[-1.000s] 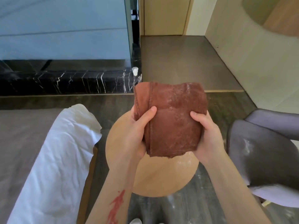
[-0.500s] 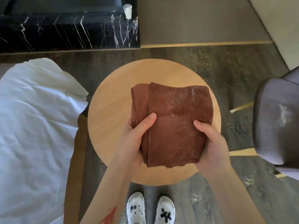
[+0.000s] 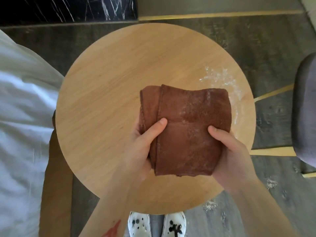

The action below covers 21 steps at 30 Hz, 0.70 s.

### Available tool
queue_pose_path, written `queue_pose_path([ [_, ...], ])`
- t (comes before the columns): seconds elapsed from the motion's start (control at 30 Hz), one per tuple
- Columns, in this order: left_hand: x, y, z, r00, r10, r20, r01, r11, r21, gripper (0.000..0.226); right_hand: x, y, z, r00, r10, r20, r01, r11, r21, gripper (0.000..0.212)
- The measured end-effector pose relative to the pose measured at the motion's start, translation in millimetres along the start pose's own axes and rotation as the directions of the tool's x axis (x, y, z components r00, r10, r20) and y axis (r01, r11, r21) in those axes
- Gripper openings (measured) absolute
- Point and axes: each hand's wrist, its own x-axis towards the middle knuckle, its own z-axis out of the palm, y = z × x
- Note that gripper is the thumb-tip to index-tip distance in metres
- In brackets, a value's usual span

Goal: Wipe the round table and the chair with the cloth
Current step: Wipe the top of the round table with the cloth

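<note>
The fingers of both hands are hidden beneath the cloth (image 3: 186, 129); only the thumbs are seen on top. Whether the cloth touches the table top cannot be determined from this view. The chair (image 3: 306, 110) is cut off by the right frame edge, so only a grey curved part is visible. The bedding (image 3: 22, 117) at the left is likewise cropped, and the shoes (image 3: 156, 224) are partly covered by the table's near rim.

The folded brown cloth is held over the middle of the round table (image 3: 106, 103), slightly toward its right half. Its long axis runs roughly from the near edge toward the far edge, with a stitched hem running along that axis near the left side. White dust is visible on its upper surface.

The left hand (image 3: 142, 151) is closed on the cloth's left edge, thumb pressed on top. The right hand (image 3: 230, 154) is closed on the right edge in the same manner.

A patch of white powder (image 3: 217, 77) lies on the table near its right rim, just beyond the cloth. The far and left portions of the table top are bare wood. The chair stands near the table's right rim, apart from it.
</note>
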Motion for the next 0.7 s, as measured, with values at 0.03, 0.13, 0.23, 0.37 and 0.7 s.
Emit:
queue_pose_path([
  [0.03, 2.7, -0.8, -1.0, 1.000, -0.006, -0.002, 0.006, 1.000, 0.006, 0.059, 2.5, -0.2, -0.5, 1.000, 0.012, -0.004, -0.012, 1.000, 0.011, 0.053],
  [0.13, 9.6, -2.0, -1.2, 1.000, -0.029, 0.005, 0.029, 0.999, 0.037, 0.059, 5.9, -2.9, 0.2, 0.998, 0.061, 0.009, -0.061, 0.998, 0.019, 0.048],
  [0.23, 17.2, -4.7, -2.5, 0.999, -0.038, -0.012, 0.039, 0.996, 0.075, 0.062, 8.3, -6.4, 1.0, 0.996, 0.091, 0.015, -0.091, 0.995, 0.044, 0.038],
  [0.37, 29.6, -5.0, -1.7, 1.000, 0.004, 0.001, -0.004, 0.970, 0.243, 0.054, 12.2, -9.8, 1.7, 0.994, 0.104, -0.014, -0.103, 0.992, 0.067, 0.035],
  [0.7, 83.8, -69.6, -58.1, 0.910, 0.343, 0.233, -0.130, -0.299, 0.945, 0.066, 22.7, -18.6, -7.2, 0.968, -0.115, -0.225, 0.135, 0.988, 0.075, 0.026],
])
